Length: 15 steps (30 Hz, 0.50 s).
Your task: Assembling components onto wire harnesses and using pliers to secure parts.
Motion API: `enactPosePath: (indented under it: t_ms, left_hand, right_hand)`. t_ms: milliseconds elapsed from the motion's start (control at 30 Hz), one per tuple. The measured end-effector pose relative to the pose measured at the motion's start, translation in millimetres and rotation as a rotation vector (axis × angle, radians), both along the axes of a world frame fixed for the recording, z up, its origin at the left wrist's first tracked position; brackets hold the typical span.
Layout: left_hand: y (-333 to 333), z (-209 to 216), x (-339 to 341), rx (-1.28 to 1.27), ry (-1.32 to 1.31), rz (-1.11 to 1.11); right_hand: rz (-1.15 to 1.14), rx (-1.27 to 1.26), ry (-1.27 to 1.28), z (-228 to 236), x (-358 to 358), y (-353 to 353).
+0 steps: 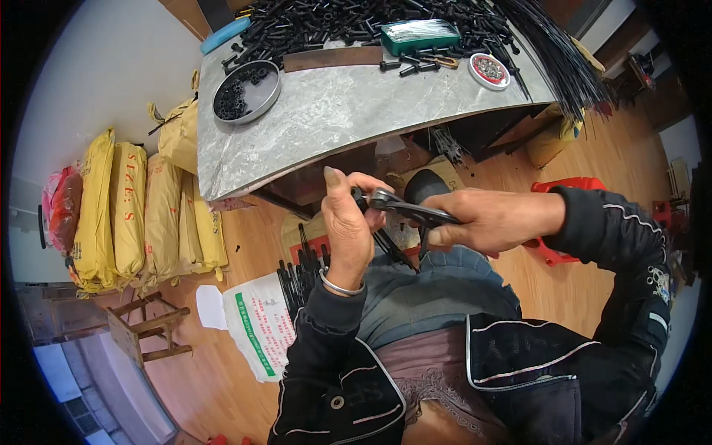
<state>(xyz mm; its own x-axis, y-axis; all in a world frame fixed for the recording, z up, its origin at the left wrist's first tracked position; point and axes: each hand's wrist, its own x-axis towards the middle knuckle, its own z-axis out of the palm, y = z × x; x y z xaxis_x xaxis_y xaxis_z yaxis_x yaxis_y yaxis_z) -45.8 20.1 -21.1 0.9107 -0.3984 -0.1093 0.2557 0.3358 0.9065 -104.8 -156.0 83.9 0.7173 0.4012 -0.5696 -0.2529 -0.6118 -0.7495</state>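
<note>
My right hand point(486, 220) grips black-handled pliers point(411, 210) whose metal jaws point left, close on a small black part. My left hand point(348, 226) holds that black part point(361, 200) at the jaws, thumb raised, with a thin black rod running down from it toward my lap. Both hands hover above my knees, just in front of the grey marble table point(348, 111). A silver bangle sits on my left wrist.
On the table lie a heap of black tube pieces point(356, 22), a round metal tray of black parts point(245, 90), a green box point(420, 35), a small round tin point(489, 70) and a bundle of black rods point(560, 59). Yellow sacks point(126, 211) line the wall; a wooden stool point(148, 326) and red stool point(567, 185) stand nearby.
</note>
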Motion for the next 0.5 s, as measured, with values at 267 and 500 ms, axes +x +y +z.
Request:
enactPosePath:
  t_ms: [267, 500]
  left_hand:
    - [1.7, 2.7, -1.6, 0.015, -0.014, -0.080]
    - [1.7, 6.9, -5.1, 0.046, -0.066, -0.153]
  right_hand:
    - [-0.002, -0.063, 0.231, 22.6, 7.8, -1.0]
    - [-0.017, -0.132, 0.197, 13.6, 2.7, -0.8]
